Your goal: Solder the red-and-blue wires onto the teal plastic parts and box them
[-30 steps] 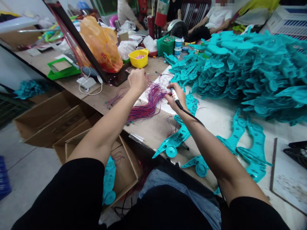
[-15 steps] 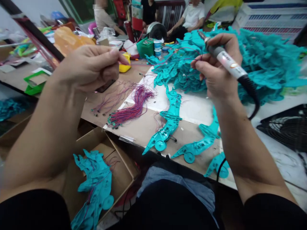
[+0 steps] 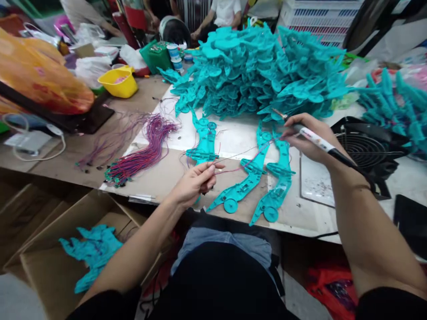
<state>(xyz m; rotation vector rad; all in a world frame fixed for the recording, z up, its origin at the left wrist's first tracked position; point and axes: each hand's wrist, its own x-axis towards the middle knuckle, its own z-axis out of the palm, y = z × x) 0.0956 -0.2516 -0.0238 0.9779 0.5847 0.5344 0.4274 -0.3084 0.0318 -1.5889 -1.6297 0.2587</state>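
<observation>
2 wires [image 3: 234,170], long axis rising rightward across middle teal part [image 3: 251,178] | left hand [image 3: 193,183] left of it, nearer its disc [image 3: 231,206], fingers pinching wires | right hand [image 3: 308,135] right of it, fingers closed on soldering iron [image 3: 316,141], wires

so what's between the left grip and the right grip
In the head view, thin wires stretch from the left grip to the right grip, crossing in front of a turquoise part that lies on the table.
</observation>
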